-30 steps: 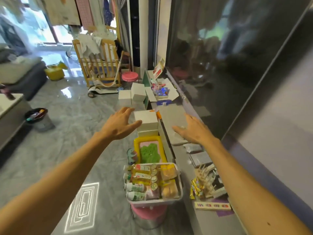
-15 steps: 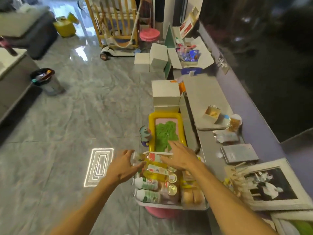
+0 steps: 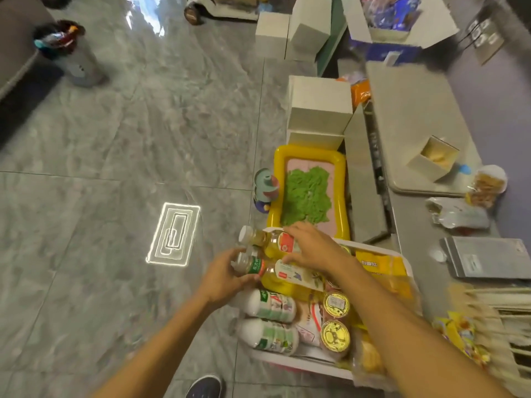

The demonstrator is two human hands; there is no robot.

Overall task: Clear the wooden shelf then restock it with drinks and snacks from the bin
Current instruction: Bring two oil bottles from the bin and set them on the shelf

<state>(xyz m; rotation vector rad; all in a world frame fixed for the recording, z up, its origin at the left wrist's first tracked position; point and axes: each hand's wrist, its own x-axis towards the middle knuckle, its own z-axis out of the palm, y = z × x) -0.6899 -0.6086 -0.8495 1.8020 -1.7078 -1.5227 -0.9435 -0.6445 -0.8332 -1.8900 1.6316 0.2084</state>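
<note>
The left hand (image 3: 221, 278) is clamped on a tea bottle's (image 3: 270, 270) neck; the right hand (image 3: 313, 248) rests spread across 2 bottles in the bin (image 3: 301, 364).

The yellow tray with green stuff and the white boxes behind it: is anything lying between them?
No. In the head view the yellow tray butts directly against the lower white box; nothing lies between.
</note>
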